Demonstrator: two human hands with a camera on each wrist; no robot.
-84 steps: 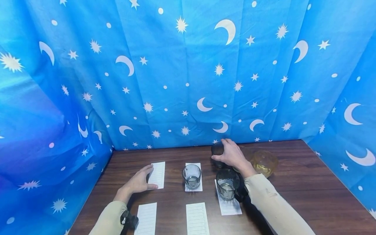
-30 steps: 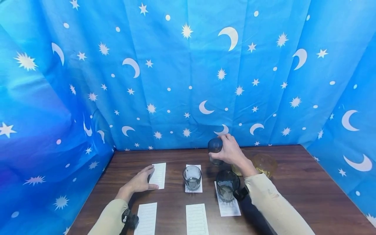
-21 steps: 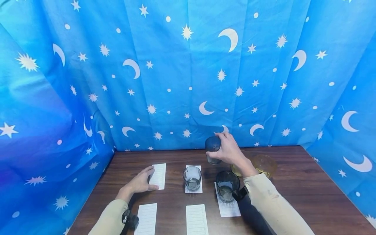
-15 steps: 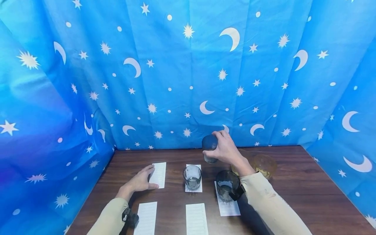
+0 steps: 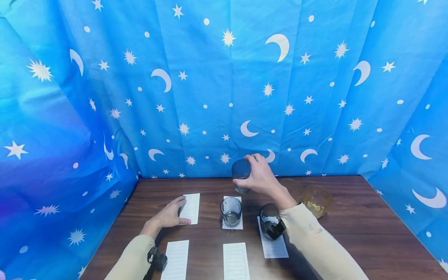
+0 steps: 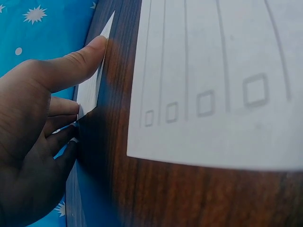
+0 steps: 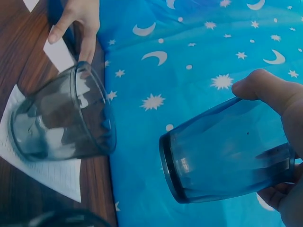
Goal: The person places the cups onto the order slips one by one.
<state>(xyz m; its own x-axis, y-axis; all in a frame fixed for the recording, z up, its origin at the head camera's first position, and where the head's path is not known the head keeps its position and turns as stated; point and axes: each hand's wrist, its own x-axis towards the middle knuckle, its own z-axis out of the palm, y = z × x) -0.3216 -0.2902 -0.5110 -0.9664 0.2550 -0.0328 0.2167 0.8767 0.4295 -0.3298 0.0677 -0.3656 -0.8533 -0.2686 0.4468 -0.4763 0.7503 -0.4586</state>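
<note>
Your right hand (image 5: 260,177) grips a smoky glass (image 5: 240,171) above the worktop (image 5: 367,225), behind the middle glass (image 5: 231,212); which end is up, hard to tell. Left hand (image 5: 166,216): thumb and fingers spread, at the back-left paper slip (image 5: 191,208).

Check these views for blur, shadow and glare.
Head: dark shadow beside the right sleeve; left wrist: left hand dim, near paper slightly soft; right wrist: small highlight on the held glass, blurred dark rim at the bottom edge.
</note>
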